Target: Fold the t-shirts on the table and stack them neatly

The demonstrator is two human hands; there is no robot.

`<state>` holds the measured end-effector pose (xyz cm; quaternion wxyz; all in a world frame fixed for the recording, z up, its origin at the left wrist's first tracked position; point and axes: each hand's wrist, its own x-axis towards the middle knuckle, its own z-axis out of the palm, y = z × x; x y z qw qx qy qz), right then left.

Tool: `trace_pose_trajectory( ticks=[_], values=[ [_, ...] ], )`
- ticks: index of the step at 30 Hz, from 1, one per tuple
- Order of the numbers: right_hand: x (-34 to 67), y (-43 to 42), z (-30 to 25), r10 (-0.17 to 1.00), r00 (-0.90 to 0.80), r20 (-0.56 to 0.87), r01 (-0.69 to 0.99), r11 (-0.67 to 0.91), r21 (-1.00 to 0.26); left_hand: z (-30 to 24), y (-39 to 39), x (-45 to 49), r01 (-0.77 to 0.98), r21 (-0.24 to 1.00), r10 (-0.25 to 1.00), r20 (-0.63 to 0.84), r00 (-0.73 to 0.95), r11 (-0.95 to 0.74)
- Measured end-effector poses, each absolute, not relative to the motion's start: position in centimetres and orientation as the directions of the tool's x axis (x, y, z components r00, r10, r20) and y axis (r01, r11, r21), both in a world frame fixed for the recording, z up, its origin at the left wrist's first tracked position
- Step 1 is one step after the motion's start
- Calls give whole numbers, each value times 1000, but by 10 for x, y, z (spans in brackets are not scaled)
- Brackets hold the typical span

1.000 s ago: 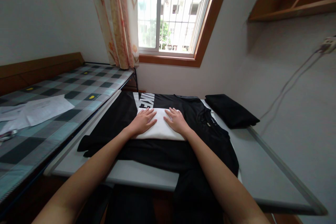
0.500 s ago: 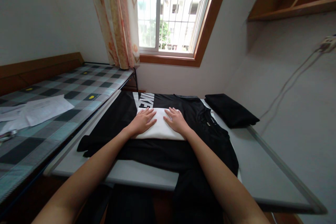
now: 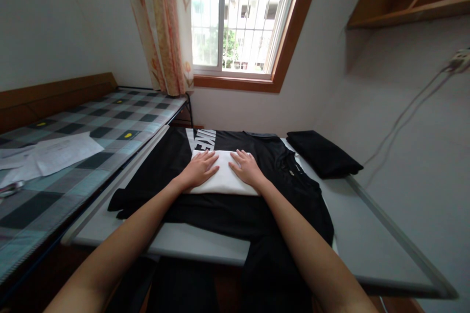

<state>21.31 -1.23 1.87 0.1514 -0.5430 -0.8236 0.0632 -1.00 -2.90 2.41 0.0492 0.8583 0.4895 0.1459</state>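
Note:
A folded white cloth (image 3: 224, 176), perhaps a garment, lies flat on a spread black T-shirt (image 3: 220, 210) with white lettering near its far edge. My left hand (image 3: 200, 168) rests palm down on the cloth's left part, fingers stretched out. On the right part lies my right hand (image 3: 246, 168), also flat with fingers spread. Neither hand grips anything. The shirt covers much of a grey-white table (image 3: 201, 242), and one sleeve hangs over the near edge.
A folded black cloth bundle (image 3: 323, 154) sits at the table's far right. Left of the table stands a bed with a checked mattress (image 3: 147, 112), holding white papers (image 3: 62, 154). A window (image 3: 246, 19) and curtain (image 3: 167, 29) are behind; a wooden shelf (image 3: 422, 14) hangs at upper right.

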Motion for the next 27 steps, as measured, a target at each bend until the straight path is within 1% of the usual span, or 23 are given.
trace_pose_trajectory(
  ticks=[4,27],
  values=[
    [213,-12,19,915,-363,175,875,399,-273,25,-30,-9,829,218,855,193,481,-515],
    [213,-11,17,915,-358,188,870,400,-288,25,-29,-10,819,246,853,208,478,-519]
  ],
)
